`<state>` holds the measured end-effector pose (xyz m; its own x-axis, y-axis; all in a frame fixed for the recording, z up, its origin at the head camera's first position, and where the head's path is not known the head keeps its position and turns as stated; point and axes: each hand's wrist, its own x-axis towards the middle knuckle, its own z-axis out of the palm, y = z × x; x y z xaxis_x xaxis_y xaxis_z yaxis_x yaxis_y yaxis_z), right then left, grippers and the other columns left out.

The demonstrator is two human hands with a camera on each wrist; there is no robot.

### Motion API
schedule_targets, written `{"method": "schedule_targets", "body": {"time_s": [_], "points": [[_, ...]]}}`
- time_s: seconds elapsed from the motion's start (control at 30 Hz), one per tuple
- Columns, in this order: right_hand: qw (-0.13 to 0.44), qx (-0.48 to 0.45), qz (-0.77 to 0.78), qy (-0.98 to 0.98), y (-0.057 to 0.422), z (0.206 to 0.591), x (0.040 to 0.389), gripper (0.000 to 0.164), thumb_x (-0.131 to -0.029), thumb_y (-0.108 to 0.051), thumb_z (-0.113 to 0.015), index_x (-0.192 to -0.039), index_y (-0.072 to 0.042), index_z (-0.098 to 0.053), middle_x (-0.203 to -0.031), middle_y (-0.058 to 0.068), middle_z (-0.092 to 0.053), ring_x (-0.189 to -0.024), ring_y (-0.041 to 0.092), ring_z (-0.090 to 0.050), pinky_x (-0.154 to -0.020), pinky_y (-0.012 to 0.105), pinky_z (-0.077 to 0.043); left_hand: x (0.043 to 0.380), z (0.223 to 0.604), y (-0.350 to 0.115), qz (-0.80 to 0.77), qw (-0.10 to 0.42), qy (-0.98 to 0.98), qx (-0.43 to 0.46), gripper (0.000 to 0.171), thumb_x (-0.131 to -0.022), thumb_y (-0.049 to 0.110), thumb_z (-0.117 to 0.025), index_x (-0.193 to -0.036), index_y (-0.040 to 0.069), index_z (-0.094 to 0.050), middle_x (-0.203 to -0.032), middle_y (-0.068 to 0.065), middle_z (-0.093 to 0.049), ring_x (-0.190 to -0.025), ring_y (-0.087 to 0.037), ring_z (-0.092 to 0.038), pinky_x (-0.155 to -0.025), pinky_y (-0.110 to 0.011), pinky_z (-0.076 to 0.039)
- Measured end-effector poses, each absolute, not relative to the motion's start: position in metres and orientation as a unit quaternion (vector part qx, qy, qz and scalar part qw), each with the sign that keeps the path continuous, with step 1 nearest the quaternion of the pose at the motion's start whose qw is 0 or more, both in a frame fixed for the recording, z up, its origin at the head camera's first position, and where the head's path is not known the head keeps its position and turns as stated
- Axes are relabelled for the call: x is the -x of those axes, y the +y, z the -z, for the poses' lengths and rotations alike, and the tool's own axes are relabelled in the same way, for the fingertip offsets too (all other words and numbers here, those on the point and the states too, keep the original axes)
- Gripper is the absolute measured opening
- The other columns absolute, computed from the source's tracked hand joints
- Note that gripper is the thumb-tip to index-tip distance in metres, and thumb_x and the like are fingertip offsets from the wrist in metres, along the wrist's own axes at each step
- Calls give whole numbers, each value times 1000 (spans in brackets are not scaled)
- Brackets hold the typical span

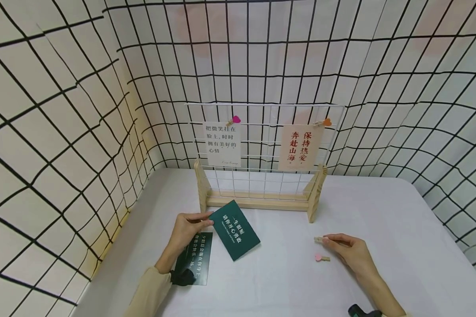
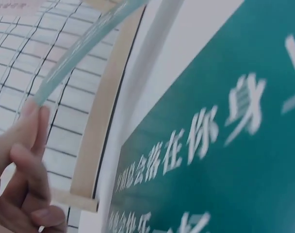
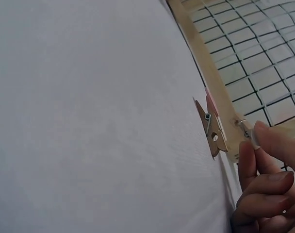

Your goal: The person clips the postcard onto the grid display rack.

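My left hand (image 1: 187, 228) pinches a dark green card (image 1: 235, 230) with white writing by its upper left corner, tilted in front of the rack. Under that hand, a second green card (image 1: 198, 259) lies on the table; its lettering fills much of the left wrist view. My right hand (image 1: 351, 253) pinches a small wooden clothespin (image 1: 318, 240) between thumb and fingertips. Just below it on the table lies another clothespin (image 1: 323, 258) with a pink heart; its wooden body and spring show in the right wrist view.
A white wire rack (image 1: 258, 176) on a wooden stand (image 1: 258, 201) stands at the back. On it hang a white card (image 1: 223, 145) under a magenta heart clip (image 1: 236, 119) and a pinkish card (image 1: 300, 147) under an orange clip (image 1: 326, 122). Black-gridded cloth (image 1: 238, 57) surrounds the table.
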<state>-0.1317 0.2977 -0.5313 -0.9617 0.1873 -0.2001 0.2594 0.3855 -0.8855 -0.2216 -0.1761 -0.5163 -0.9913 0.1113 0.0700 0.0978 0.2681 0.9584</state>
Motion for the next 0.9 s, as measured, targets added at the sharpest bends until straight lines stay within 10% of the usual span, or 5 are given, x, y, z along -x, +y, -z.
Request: {"method": "schedule_targets", "body": {"time_s": [0.4,0.9], "points": [[41,-99,541,834,267,500,163,52,-86,-52,-81,-117,-10,-77,-94,-17,-75,-53,5,-33,-51,25,-37,224,511,-164,-672,-94,734,15,28,-87,14,-84,-115,11,-81,-97,-9,-82,-71,-25,-62,-62,-26,-44],[26,-18,548,836,222,460,200,46,-87,-49,-81,-113,-11,-78,-89,-4,-71,-63,9,-39,-52,26,-32,234,511,-158,-755,-94,643,86,39,-89,11,-82,-126,2,-73,-84,11,-79,-62,-7,-58,-62,-19,-47]]}}
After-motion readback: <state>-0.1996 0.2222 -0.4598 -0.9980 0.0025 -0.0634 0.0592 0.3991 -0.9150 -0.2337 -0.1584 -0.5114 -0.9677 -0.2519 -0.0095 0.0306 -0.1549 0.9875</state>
